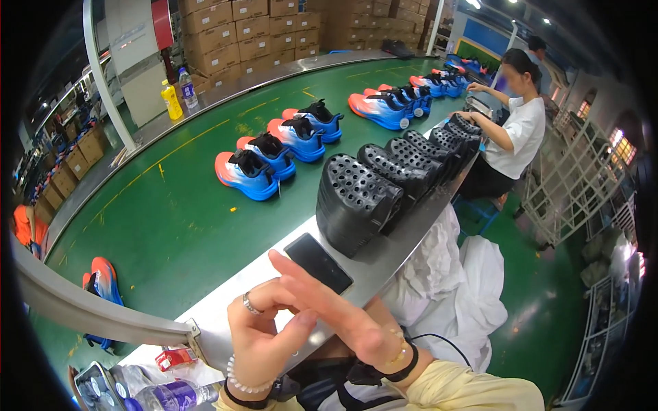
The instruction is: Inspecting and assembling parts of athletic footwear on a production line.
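Both my hands meet above the metal-edged near side of the bench. My left hand (264, 327), with a ring and a pale beaded bracelet, has its fingers bent and its thumb reaching against my right hand; its fingertips are partly hidden. Stretched out nearly straight, the fingers of my right hand (336, 312) point up and left, seen edge-on. Just beyond them a black phone (318, 263) lies flat on the pale ledge. Behind the phone stands a row of black perforated clog-shaped pieces (353, 205) with thick bases.
Orange, white and blue sneakers (250, 168) line the green conveyor belt (171, 198). A curved metal bar (103, 312) crosses at left, above a plastic bottle (175, 396) and a red box (175, 358). White sacks (473, 294) hang at right. A co-worker (517, 130) sits farther along.
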Demonstrator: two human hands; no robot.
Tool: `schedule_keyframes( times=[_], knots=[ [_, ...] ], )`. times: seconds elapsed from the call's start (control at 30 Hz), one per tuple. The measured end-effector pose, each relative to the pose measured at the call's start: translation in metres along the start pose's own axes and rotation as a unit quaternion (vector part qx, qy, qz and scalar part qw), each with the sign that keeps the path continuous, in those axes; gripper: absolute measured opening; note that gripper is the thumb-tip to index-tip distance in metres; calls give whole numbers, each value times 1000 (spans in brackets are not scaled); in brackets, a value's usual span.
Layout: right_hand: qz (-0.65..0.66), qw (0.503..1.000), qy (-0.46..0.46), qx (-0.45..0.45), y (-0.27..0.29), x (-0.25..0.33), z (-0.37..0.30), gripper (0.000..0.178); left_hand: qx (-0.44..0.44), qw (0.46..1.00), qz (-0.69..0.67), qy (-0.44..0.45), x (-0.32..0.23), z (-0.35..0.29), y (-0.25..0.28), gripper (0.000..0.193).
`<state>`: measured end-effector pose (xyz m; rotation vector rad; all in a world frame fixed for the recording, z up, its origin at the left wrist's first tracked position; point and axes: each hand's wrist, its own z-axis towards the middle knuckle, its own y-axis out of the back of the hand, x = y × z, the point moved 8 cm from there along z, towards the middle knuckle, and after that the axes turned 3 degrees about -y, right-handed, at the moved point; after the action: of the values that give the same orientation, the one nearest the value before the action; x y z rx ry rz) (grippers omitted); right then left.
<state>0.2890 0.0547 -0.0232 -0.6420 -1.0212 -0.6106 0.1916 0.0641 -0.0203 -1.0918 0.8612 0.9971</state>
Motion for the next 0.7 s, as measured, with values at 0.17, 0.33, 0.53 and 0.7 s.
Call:
schedule_keyframes(
  times=[0.17,0.33,0.53,0.7],
  knots=[
    [-6,1000,-3,-5,-3,-2,1,111,5,1000,25,-12,-6,-1,0,13],
    [-27,1000,2,-14,-7,1,2,111,16,999,34,-39,-16,-3,-1,12],
    [-95,995,19,-13,1,15,-5,106,21,999,22,-44,-13,-1,-8,13],
    [-332,935,120,-26,-2,23,-3,94,-14,990,106,-87,-24,-11,2,20]
  ],
)
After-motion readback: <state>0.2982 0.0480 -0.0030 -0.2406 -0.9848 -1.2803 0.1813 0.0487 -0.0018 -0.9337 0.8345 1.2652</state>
